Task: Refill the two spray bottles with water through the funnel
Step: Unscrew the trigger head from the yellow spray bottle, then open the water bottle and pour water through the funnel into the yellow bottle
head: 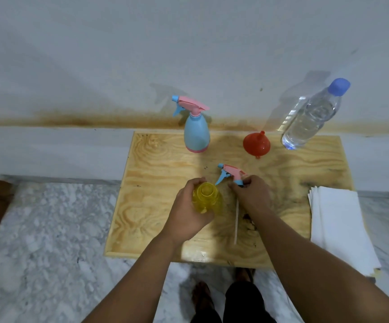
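My left hand (185, 212) grips a yellow spray bottle (206, 198) that stands upright on the wooden board (156, 206) with its neck uncovered. My right hand (251, 194) holds the bottle's pink and blue spray head (232, 174) just right of the bottle; its white dip tube (236, 222) hangs down over the board. A blue spray bottle (197, 134) with its pink head on stands at the board's far edge. A red funnel (256, 143) lies upside down beside it. A clear water bottle (312, 117) with a blue cap stands at the far right.
A stack of white paper sheets (338, 227) lies at the board's right edge. The board rests on a low table over a marble floor (48, 229). A stained white wall (188, 54) rises right behind it. My feet show below the board's near edge.
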